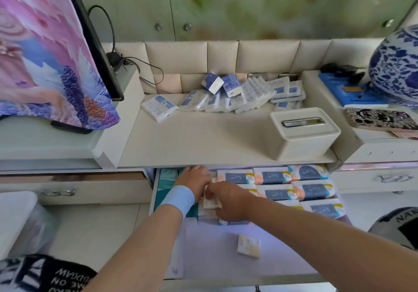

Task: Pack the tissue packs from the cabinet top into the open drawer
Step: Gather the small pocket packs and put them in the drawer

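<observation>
While one loose pack (248,246) lay flat and skewed on the drawer (208,257) floor nearest you, your hands met farther in. Your right hand (228,203) pinched a small pack (211,203), its long axis running away from you. Your left hand (194,183) rested just beside it, grip impossible to tell. Bigger packs (274,176) lay crosswise in rows on the right. Beyond, a pile (226,98) leaned on the cabinet top (203,142).

The cream counter (203,142) carries a loose heap of tissue packs (248,97) along its far edge, with a single pack (159,107) lying flat just left of the heap. A white tissue box (303,133) stands at its near right corner.
</observation>
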Tool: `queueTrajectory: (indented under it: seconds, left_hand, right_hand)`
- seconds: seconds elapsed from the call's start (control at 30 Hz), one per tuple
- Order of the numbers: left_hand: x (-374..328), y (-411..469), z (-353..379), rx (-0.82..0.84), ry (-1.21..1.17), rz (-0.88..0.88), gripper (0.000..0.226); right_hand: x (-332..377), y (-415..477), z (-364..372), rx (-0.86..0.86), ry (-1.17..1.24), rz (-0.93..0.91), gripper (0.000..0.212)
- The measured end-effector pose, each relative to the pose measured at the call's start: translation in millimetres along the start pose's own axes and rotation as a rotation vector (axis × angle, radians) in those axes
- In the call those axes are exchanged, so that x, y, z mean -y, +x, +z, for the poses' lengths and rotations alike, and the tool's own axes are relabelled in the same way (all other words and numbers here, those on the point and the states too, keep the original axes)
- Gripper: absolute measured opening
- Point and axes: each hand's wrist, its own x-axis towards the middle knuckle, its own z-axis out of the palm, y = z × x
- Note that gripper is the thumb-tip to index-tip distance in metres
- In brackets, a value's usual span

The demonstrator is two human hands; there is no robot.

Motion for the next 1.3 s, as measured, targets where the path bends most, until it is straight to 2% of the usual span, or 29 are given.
queueTrajectory:
  seconds: [0.17,0.23,0.37,0.43,0.5,0.63,0.73,0.8,0.87,0.93,1.0,1.07,1.13,1.2,1.3]
  left_hand:
    - [14,-3,-7,0.09,0.016,-0.003,0.07]
    - [14,-8,-7,0.106,-0.018,-0.011,0.075]
    - [9,-23,-2,0.051,-0.087,-0.048,0.054]
    - [8,-30,3,0.025,-0.065,-0.066,0.046]
    - [9,-36,9,0.049,-0.001,-0.055,0.048]
    - [5,-48,12,0.135,0.097,-0.053,0.059]
    - [-3,-55,12,0.196,0.17,-0.064,0.065]
    - [-9,-57,12,0.215,0.18,-0.08,0.066]
    - [-15,-58,7,0.186,0.164,-0.069,0.062]
    - [-24,-60,-1,0.098,0.146,-0.021,0.051]
    - [-37,-61,-10,0.002,0.114,0.036,0.038]
    - [-53,-63,-18,0.0,0.048,0.058,0.024]
    - [-71,-66,-19,0.097,0.003,0.068,0.015]
    - [-89,-65,-12,0.21,0.008,0.107,0.02]
    - [-110,-63,6,0.382,-0.035,0.061,0.032]
  right_hand:
    - [1,10,8,0.001,-0.112,0.003,0.042]
    - [2,15,10,-0.028,-0.208,-0.042,0.04]
    - [7,24,15,-0.128,-0.393,-0.095,0.037]
    - [9,26,18,-0.172,-0.428,-0.02,0.037]
    - [11,29,18,-0.176,-0.41,0.048,0.033]
    - [6,28,11,-0.087,-0.276,0.036,0.033]
    - [-3,20,7,0.064,-0.563,-0.023,0.044]
    - [-4,10,8,0.087,-0.682,-0.027,0.053]
    - [-1,0,6,0.027,-0.611,-0.016,0.054]
    - [2,-10,0,-0.082,-0.517,-0.038,0.043]
    - [4,-24,-8,-0.108,-0.377,-0.038,0.028]
    - [1,-39,-9,0.016,-0.314,-0.005,0.025]
    - [-6,-53,4,0.171,-0.355,0.017,0.028]
    - [-15,-66,23,0.324,-0.419,0.1,0.029]
    - [-27,-86,45,0.38,-0.438,0.22,0.045]
